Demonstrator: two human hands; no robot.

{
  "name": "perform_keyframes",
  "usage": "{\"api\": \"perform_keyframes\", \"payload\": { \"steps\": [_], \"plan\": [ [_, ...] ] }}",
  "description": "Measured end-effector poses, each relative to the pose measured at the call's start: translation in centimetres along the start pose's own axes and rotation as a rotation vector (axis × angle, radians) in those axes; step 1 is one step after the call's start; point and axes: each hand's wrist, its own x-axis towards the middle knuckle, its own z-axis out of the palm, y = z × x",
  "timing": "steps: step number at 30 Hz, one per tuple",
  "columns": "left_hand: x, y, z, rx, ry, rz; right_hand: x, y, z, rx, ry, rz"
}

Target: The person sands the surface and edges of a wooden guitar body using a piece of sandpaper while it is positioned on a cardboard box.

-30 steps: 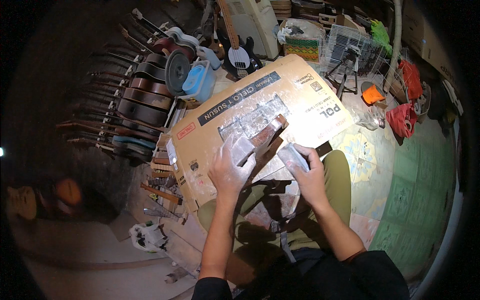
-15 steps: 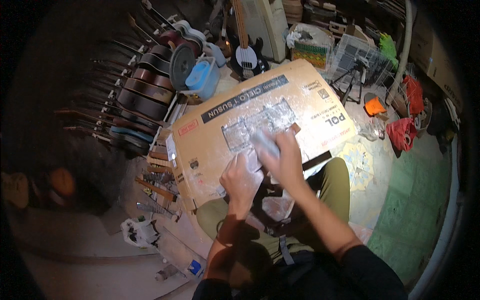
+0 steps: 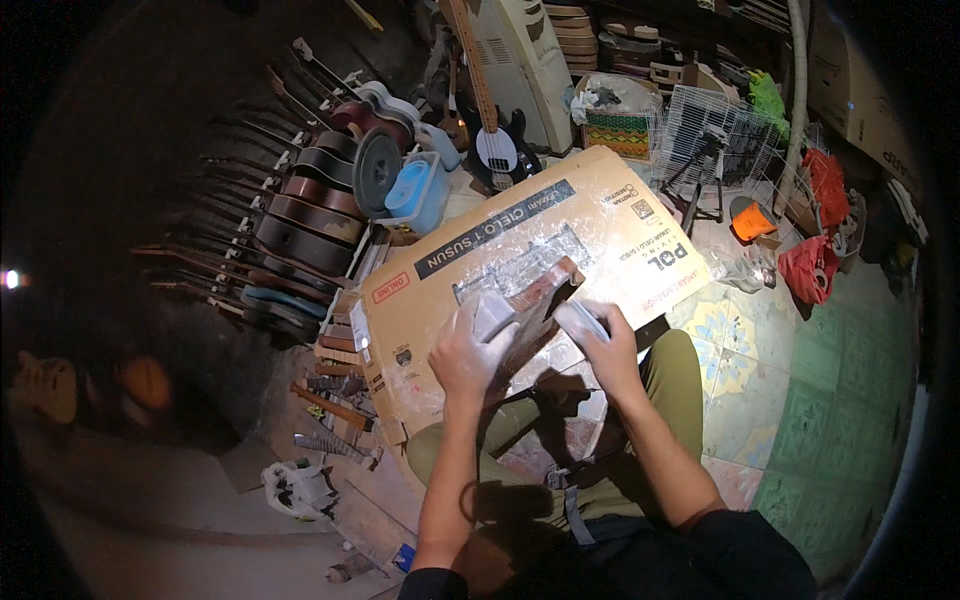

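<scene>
My left hand is closed around the pale, dust-covered end of a brown wooden piece, whose dark, curved far end points away to the right. What exactly this piece is I cannot tell. A short way to its right, my right hand grips a grey-white, dusty block that looks like a sanding block, apart from the wood. Both hands are over a flat cardboard sheet dusted with white powder, which lies in front of my knees.
Several guitars stand in a rack at the left. Behind the cardboard are a black bass guitar, a blue tub, a woven basket and a wire cage. Wood offcuts lie left of the sheet.
My right hand, blurred against the left earlier, has drawn away to the right with the block. More of the wooden piece shows now, and the whole view has shifted slightly.
</scene>
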Motion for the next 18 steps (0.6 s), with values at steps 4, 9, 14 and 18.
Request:
{"api": "perform_keyframes", "payload": {
  "steps": [4, 9, 14, 18],
  "plan": [
    [1.6, -1.9, 0.7, -0.065, 0.009, 0.125, -3.2, 6.0, -3.0, 0.007, 0.068, 0.098],
    [1.5, -4.0, 0.9, -0.039, 0.115, 0.508, -5.5, 8.8, -3.4, 0.068, 0.073, 0.224],
    [1.7, -0.9, 0.3, -0.015, 0.074, 0.278, -7.0, 11.2, -3.4, 0.039, 0.018, 0.385],
    [2.7, 0.8, 0.4, 0.001, -0.029, 0.077, -7.7, 15.3, -3.2, -0.050, 0.059, 0.326]
  ]
}}
